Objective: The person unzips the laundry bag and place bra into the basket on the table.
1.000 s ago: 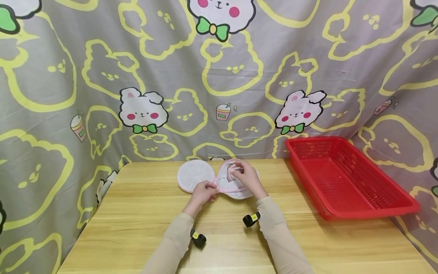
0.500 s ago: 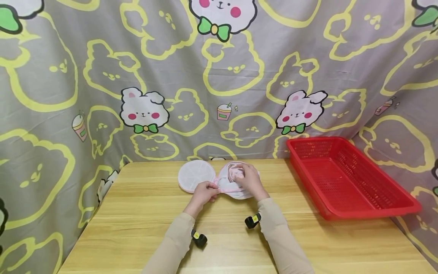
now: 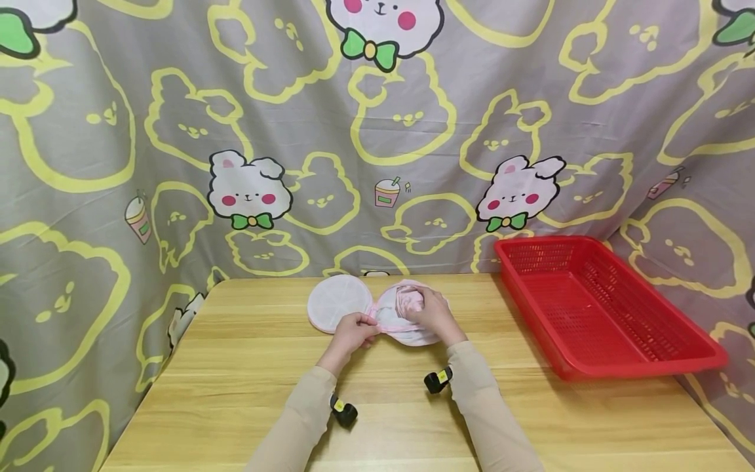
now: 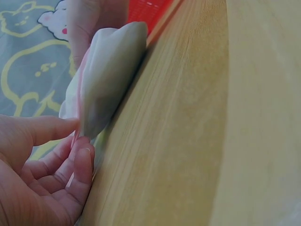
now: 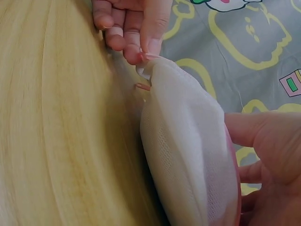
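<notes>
A white mesh laundry bag (image 3: pixel 407 335) with pink trim lies opened out on the table, its round flap (image 3: pixel 339 303) to the left. At the pink-edged seam between the two parts, my left hand (image 3: pixel 352 333) pinches the rim with thumb and fingers; the left wrist view shows this grip on the mesh bag (image 4: pixel 110 80) closely. My right hand (image 3: pixel 439 316) is at the bag's right part, fingers curled on a bunched pink cloth (image 3: pixel 408 299) inside it. From the right wrist, the mesh wall (image 5: pixel 183 141) hides the cloth and parts of the right fingers.
A red plastic basket (image 3: pixel 643 367) with perforated sides stands at the right of the wooden table (image 3: pixel 248 367). A grey patterned curtain (image 3: pixel 330 131) hangs close behind the bag and along both sides.
My right hand has moved slightly down and right, and more of the pink cloth shows bunched in the bag. The left hand keeps its pinch at the seam.
</notes>
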A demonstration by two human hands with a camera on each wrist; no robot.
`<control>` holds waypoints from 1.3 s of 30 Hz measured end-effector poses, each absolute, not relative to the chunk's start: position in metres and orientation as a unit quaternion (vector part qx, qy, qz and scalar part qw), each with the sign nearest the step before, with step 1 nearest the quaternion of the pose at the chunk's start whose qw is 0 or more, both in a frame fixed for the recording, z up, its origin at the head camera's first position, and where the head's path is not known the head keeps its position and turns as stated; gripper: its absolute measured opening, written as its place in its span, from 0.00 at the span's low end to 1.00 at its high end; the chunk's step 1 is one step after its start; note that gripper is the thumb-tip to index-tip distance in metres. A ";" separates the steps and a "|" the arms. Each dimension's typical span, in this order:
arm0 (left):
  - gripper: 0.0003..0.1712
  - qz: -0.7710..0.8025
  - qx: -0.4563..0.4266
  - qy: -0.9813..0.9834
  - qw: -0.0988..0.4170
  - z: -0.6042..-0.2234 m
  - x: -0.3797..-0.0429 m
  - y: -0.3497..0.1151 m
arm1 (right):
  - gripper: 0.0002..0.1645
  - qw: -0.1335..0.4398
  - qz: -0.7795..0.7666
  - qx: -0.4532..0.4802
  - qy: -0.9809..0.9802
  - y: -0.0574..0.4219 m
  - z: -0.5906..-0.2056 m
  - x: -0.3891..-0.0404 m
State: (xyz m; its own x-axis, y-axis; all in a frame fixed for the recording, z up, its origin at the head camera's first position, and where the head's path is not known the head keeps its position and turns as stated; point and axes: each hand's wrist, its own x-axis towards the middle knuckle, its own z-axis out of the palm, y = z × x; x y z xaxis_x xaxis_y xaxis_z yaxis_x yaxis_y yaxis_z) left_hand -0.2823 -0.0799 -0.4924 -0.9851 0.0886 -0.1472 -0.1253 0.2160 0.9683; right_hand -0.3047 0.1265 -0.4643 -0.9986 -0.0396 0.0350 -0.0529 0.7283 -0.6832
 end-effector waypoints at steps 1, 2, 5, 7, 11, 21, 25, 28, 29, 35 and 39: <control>0.09 0.626 -0.011 0.775 0.084 -0.493 -0.282 -0.080 | 0.46 0.008 0.365 0.023 -0.931 0.126 -0.465 -0.305; 0.09 0.626 -0.010 0.775 0.084 -0.493 -0.282 -0.080 | 0.47 0.008 0.361 0.022 -0.932 0.126 -0.466 -0.305; 0.09 0.626 -0.009 0.775 0.084 -0.493 -0.282 -0.080 | 0.47 0.012 0.340 0.017 -0.940 0.126 -0.471 -0.307; 0.09 0.626 -0.009 0.775 0.084 -0.493 -0.282 -0.080 | 0.47 0.017 0.323 0.013 -0.946 0.125 -0.475 -0.309; 0.09 0.625 -0.008 0.776 0.085 -0.493 -0.282 -0.079 | 0.47 0.021 0.321 0.002 -0.947 0.125 -0.478 -0.310; 0.09 0.626 -0.009 0.775 0.083 -0.493 -0.282 -0.079 | 0.41 0.040 0.341 0.008 -0.939 0.126 -0.472 -0.304; 0.09 0.625 -0.009 0.776 0.083 -0.494 -0.283 -0.079 | 0.41 0.037 0.367 0.009 -0.929 0.128 -0.471 -0.305; 0.09 0.623 -0.010 0.778 0.084 -0.494 -0.283 -0.079 | 0.39 0.037 0.375 0.013 -0.926 0.129 -0.470 -0.305; 0.09 0.623 -0.011 0.777 0.084 -0.494 -0.283 -0.079 | 0.39 0.037 0.380 0.014 -0.924 0.129 -0.469 -0.305; 0.09 0.627 -0.010 0.774 0.084 -0.492 -0.282 -0.080 | 0.37 0.047 0.422 0.021 -0.905 0.130 -0.468 -0.306; 0.08 0.628 -0.006 0.774 0.083 -0.492 -0.281 -0.080 | 0.37 0.046 0.449 0.027 -0.892 0.133 -0.467 -0.307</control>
State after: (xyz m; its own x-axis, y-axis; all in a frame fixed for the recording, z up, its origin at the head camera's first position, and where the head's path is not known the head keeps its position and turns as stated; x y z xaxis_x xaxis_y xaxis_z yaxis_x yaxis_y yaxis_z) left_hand -0.2815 -0.0803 -0.4916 -0.9863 0.0940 -0.1356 -0.1133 0.2114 0.9708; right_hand -0.3070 0.1333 -0.4674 -0.9944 -0.0069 0.1055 -0.0889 0.5946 -0.7991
